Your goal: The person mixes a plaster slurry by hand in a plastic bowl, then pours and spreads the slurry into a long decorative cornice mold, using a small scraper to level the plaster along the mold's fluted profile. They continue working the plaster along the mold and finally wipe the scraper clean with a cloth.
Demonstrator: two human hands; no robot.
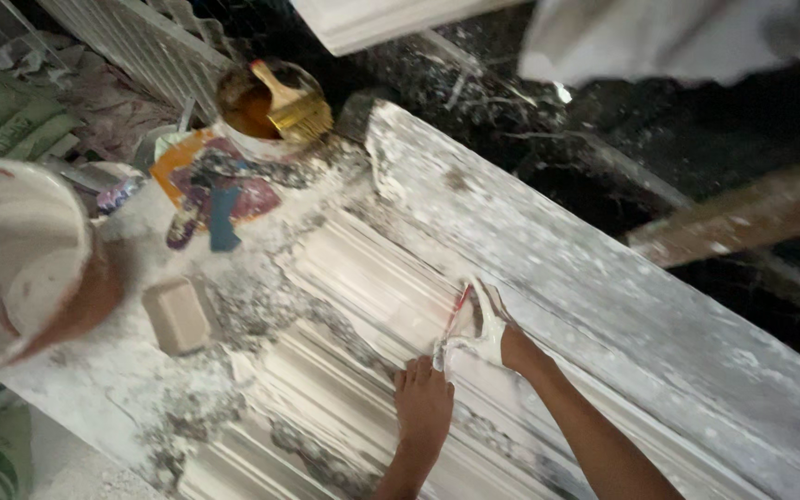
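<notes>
A long white plaster moulding (363,278) with ridged profiles lies diagonally across the worktable. My right hand (485,331), coated in white plaster, is closed around a thin red-handled tool (457,309) whose tip rests on a ridge of the moulding. Just below it, my left hand (424,404) lies palm down on the moulding and holds nothing. Its fingertips almost touch the right hand.
A plaster-smeared bucket (20,259) fills the left edge. A tin of brown liquid (250,111) with a yellow-bristled brush (296,109) stands at the back. A small rectangular block (178,315) and a stained coloured sheet (215,185) lie on the table. A wooden plank (743,218) sits right.
</notes>
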